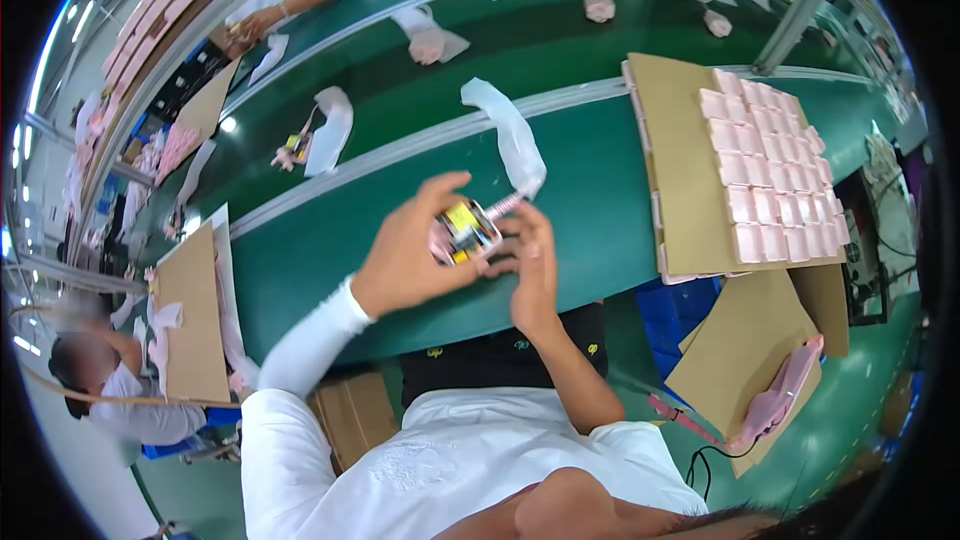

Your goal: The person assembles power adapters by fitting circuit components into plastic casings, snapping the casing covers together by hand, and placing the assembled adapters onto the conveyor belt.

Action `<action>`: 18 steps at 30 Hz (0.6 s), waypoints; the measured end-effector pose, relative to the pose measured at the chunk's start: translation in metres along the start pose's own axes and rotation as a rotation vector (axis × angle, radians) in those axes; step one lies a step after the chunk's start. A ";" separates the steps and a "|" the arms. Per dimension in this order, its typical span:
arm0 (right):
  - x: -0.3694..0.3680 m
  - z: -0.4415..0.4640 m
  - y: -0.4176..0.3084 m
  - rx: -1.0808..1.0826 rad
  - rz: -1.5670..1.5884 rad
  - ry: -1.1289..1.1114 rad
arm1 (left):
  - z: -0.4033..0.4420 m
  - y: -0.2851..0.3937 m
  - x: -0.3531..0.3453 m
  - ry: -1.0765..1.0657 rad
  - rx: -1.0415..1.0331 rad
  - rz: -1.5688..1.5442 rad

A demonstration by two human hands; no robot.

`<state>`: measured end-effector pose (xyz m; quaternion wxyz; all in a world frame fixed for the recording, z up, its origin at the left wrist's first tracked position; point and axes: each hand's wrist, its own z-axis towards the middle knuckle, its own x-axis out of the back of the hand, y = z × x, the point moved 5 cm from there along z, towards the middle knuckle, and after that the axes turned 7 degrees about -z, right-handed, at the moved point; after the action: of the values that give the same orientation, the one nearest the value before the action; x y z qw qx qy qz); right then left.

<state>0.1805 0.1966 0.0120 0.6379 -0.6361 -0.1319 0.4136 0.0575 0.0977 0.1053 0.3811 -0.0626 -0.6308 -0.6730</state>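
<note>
My left hand is closed around a small open power adapter, with a pink casing and yellow and dark circuit parts showing inside. My right hand has its curled fingers at the adapter's right edge, seemingly gripping it; the fingertips are partly hidden. A pink ribbed cable end leaves the adapter at its upper right. It leads to a white wrapped bundle that lies across the green bench and its metal rail.
To the right, rows of pink casings sit on a cardboard sheet. Another open adapter and several wrapped units lie on the green conveyor. A pink tool rests on cardboard at lower right. Co-workers sit left and across.
</note>
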 end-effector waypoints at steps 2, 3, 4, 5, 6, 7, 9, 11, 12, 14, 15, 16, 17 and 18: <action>-0.016 -0.008 0.006 0.037 0.108 0.112 | -0.036 0.006 -0.018 0.063 -0.053 0.016; -0.020 -0.005 0.011 0.013 0.148 0.063 | -0.048 0.006 -0.023 0.126 -0.091 0.049; -0.021 -0.006 0.016 -0.022 0.188 0.016 | -0.058 -0.002 -0.028 0.129 -0.187 0.009; -0.021 -0.012 0.020 -0.061 0.230 -0.022 | -0.071 -0.006 -0.032 0.171 -0.208 -0.014; -0.022 -0.014 0.025 -0.048 0.209 -0.043 | -0.080 -0.007 -0.035 0.213 -0.241 -0.030; -0.021 -0.017 0.027 -0.031 0.215 -0.029 | -0.086 -0.006 -0.033 0.256 -0.280 -0.044; -0.020 -0.024 0.026 0.004 0.216 0.003 | -0.098 -0.014 -0.024 0.275 -0.241 -0.055; -0.020 -0.024 0.022 0.025 0.277 0.073 | -0.116 -0.032 -0.030 0.345 -0.056 -0.411; -0.020 -0.024 0.022 0.038 0.292 0.091 | -0.118 -0.033 -0.038 0.395 0.132 -0.693; -0.021 -0.024 0.018 0.081 0.277 0.113 | -0.123 -0.047 -0.050 0.255 0.302 -1.153; -0.022 -0.025 0.019 0.089 0.251 0.112 | -0.125 -0.050 -0.056 0.182 0.383 -1.376; -0.023 -0.027 0.021 0.097 0.227 0.112 | -0.122 -0.049 -0.058 0.191 0.382 -1.404; -0.024 -0.029 0.022 0.102 0.202 0.114 | -0.121 -0.050 -0.059 0.184 0.393 -1.416; -0.024 -0.032 0.023 0.085 0.189 0.107 | -0.120 -0.051 -0.061 0.179 0.404 -1.430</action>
<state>0.1792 0.1541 -0.0051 0.6288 -0.6391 -0.0194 0.4425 0.1175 0.0116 0.0064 -0.0954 0.4890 -0.5957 -0.6300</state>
